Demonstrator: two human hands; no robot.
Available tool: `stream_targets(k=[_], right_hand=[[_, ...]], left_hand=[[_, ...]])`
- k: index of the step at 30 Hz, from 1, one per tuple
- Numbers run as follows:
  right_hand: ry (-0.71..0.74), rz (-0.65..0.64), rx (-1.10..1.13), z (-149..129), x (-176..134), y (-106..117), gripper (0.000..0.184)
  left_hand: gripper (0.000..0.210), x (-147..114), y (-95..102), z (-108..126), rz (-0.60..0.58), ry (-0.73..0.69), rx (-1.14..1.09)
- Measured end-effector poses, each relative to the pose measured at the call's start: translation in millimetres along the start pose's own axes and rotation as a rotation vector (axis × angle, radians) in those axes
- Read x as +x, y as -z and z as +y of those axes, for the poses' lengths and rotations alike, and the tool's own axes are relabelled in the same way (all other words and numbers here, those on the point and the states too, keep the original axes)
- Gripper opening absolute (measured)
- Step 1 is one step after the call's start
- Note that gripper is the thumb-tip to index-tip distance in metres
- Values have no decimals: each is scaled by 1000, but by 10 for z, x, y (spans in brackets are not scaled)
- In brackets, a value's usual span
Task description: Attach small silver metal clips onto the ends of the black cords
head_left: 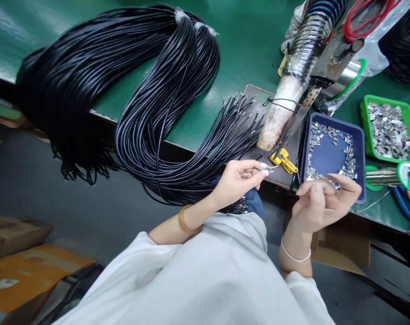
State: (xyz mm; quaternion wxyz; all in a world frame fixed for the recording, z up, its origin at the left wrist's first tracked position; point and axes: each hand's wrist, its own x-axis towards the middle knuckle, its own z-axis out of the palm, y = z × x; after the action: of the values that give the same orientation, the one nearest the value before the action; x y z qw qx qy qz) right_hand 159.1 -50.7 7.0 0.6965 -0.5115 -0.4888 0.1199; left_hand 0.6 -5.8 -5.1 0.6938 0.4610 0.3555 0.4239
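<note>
My left hand (243, 179) is closed in a pinch, with white coverings on its fingertips. It holds the end of a black cable, where a small metal tip (274, 168) sticks out beyond the fingers. My right hand (322, 204) hovers at the near edge of a dark blue tray (361, 155) holding loose small metal pieces (349, 158). Its thumb and index finger are curled together; whatever lies between them is hidden. Just beyond my left hand, a yellow clip-like tool (283, 160) rests on a dark board (295, 146).
A large bundle of black cables (157, 113) hangs over the green table's (252, 40) edge. A wrapped duct (281, 108) slants down above the board. To the right are a green tray (363, 115) of metal pieces and a solder wire spool (386, 176). Cardboard boxes (32, 275) stand at lower left.
</note>
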Motion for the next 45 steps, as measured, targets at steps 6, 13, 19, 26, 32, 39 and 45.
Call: stream_targets(k=[6, 13, 19, 26, 32, 39, 45], right_hand=[[173, -168, -372, 53, -91, -40, 16], [320, -230, -424, 129, -87, -142, 19], [274, -211, -436, 119, -32, -204, 18], [247, -226, -463, 44, -28, -210, 15], [282, -304, -427, 26, -58, -163, 17], [262, -301, -451, 58, -42, -154, 14], [266, -278, -442, 36, -33, -165, 12]], left_hand=[[14, 64, -30, 27, 48, -82, 47], [14, 133, -77, 99, 85, -89, 134], [16, 175, -98, 114, 111, -97, 149], [17, 178, -109, 159, 122, -71, 124], [20, 162, -83, 156, 109, -41, 109], [19, 164, -80, 147, 110, -63, 144], [17, 159, -91, 156, 117, -90, 168]])
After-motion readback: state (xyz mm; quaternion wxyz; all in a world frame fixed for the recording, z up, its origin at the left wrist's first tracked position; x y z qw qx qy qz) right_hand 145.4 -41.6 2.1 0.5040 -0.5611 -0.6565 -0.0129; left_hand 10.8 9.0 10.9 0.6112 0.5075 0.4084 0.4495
